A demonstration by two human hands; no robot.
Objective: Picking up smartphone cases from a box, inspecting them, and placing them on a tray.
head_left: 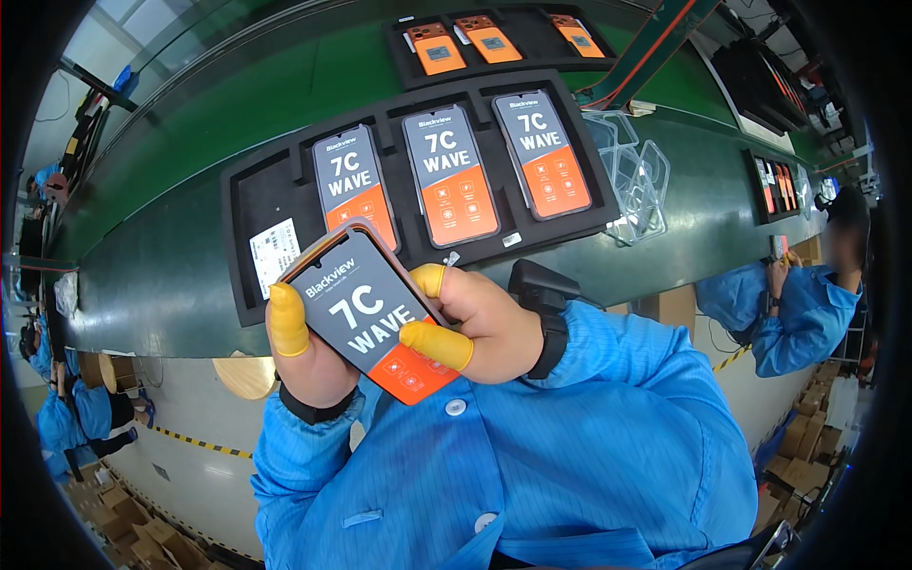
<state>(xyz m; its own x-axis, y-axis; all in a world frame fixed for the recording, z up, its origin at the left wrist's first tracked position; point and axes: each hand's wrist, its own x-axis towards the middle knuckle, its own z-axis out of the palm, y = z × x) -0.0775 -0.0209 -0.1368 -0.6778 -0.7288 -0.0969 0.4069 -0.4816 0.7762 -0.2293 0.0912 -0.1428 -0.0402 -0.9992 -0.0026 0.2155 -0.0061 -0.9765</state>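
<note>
Holding: I see both hands gripping one grey-and-orange smartphone with a printed screen film (366, 318), near the body and just in front of the green conveyor belt (171, 275).
Left hand: my left hand (304, 356) cups the phone's left edge, its thumb in a yellow rubber finger cot (287, 321) pressed on the upper left of the screen; the fingers are wrapped behind the phone and hidden.
Right hand: my right hand (480, 328) pinches the phone's right edge, thumb in a yellow cot lying on the lower right of the screen, a second yellow cot showing at the edge above it.
Phone attitude: tilted, top end toward the far left, orange end toward the near right.
Wrists: a black band on each wrist; blue smock sleeves (608, 380) come in from the near edge.
Tray: a black foam tray with four recesses (249, 204) lies on the belt just beyond the phone; three matching phones (449, 176) fill the right recesses, and the left recess holds a white label.
Far tray: a second black tray with orange phones (494, 43) sits farther away.
Right of tray: a stack of clear plastic shells (632, 176) touches the tray's right end.
Surroundings: another person in a blue smock (788, 309) works at the right.
</note>
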